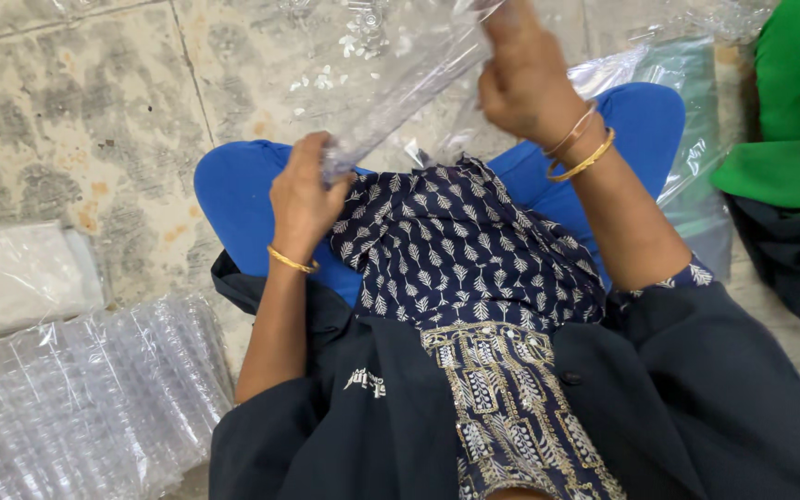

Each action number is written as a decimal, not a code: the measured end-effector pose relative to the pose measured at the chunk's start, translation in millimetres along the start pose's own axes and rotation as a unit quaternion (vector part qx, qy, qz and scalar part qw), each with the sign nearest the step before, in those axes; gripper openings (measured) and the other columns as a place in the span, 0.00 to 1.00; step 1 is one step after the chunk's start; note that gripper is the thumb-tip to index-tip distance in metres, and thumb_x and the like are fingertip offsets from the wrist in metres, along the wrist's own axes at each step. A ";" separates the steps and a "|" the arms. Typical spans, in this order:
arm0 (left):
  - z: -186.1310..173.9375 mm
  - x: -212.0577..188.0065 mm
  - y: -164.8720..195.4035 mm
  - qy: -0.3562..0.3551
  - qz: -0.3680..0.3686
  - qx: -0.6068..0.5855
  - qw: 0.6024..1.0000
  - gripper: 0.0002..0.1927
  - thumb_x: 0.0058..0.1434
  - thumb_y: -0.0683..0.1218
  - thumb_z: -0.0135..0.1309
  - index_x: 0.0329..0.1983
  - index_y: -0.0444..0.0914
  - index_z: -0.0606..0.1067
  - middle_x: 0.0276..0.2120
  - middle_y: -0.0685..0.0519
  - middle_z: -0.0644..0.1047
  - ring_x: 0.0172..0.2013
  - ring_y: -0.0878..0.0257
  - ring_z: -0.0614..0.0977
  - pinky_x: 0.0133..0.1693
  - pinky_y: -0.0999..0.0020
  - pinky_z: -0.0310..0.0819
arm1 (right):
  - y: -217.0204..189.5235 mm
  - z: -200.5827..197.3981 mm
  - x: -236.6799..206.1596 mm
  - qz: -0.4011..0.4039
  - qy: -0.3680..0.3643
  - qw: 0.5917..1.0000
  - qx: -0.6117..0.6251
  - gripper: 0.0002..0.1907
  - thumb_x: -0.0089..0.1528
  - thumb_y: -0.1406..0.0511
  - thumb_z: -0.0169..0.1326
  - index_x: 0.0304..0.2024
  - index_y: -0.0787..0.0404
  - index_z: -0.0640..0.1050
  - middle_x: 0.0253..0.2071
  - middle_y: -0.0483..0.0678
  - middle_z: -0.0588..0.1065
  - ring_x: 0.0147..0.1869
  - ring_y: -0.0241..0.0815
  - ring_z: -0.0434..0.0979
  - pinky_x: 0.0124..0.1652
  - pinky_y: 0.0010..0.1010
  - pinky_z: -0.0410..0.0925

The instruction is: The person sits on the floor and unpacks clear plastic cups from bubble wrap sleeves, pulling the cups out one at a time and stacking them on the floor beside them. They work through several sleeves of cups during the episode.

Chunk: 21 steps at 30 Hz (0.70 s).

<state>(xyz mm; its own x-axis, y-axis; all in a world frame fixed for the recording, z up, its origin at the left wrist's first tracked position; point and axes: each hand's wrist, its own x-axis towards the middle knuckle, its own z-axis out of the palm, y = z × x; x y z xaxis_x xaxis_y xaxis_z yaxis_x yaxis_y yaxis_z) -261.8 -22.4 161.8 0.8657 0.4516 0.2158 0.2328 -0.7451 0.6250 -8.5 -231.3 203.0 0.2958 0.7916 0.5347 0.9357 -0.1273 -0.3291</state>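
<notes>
My left hand [303, 196] grips the lower end of a clear plastic sheet [398, 79] just above my lap. My right hand [522, 81] is raised higher and closed on the upper part of the same sheet, which stretches slanted between the two hands. Gold bangles circle both wrists. Below the hands lie my blue trousers [238, 199] and a navy patterned tunic [460, 250], as I sit cross-legged on the floor.
A stack of clear moulded plastic trays [85, 398] lies at the lower left, with a grey plastic-wrapped bundle [20, 278] behind it. More clear plastic film [692, 102] lies at the right. A person in green and dark clothing [793, 139] sits at the right edge. The floor is mottled stone tile [76, 102].
</notes>
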 end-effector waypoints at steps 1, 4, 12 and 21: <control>-0.2 -0.7 5.2 -0.029 -0.007 0.007 1.000 0.29 0.57 0.48 0.66 0.58 0.37 0.70 0.48 0.41 0.78 0.44 0.42 0.82 0.41 0.51 0.75 | -10.8 2.6 5.7 0.025 -0.078 0.997 -0.009 0.42 0.55 0.78 0.51 0.73 0.59 0.61 0.66 0.66 0.66 0.51 0.67 0.75 0.46 0.53 0.71; 9.3 1.8 19.8 -0.062 -0.019 -0.032 0.997 0.30 0.64 0.48 0.64 0.66 0.37 0.66 0.50 0.41 0.76 0.46 0.42 0.81 0.44 0.51 0.75 | -52.4 30.5 14.9 0.076 -0.334 0.939 -0.032 0.56 0.50 0.78 0.52 0.81 0.51 0.53 0.69 0.56 0.63 0.45 0.59 0.80 0.40 0.45 0.74; 36.2 -3.4 29.7 -0.024 0.002 -0.171 0.985 0.27 0.66 0.42 0.56 0.69 0.39 0.68 0.61 0.44 0.76 0.57 0.51 0.82 0.57 0.60 0.78 | -65.1 36.4 9.4 0.042 -0.209 0.976 0.041 0.60 0.47 0.80 0.54 0.80 0.52 0.49 0.82 0.50 0.43 0.46 0.56 0.81 0.34 0.37 0.74; 87.3 9.2 15.5 -0.090 -0.019 -0.103 0.990 0.20 0.65 0.48 0.59 0.58 0.37 0.73 0.51 0.38 0.74 0.41 0.45 0.82 0.40 0.52 0.76 | -168.2 75.5 -16.8 -0.066 -0.227 0.920 0.311 0.56 0.46 0.81 0.50 0.77 0.58 0.54 0.82 0.48 0.42 0.70 0.60 0.74 0.49 0.35 0.76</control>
<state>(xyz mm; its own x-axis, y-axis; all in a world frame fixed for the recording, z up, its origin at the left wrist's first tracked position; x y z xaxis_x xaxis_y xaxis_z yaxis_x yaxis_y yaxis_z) -211.6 -72.6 108.0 0.9276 0.3680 0.0643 0.1864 -0.6049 0.7742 -185.4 -178.0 190.6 -0.0562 0.9618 0.2681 0.6246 0.2433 -0.7421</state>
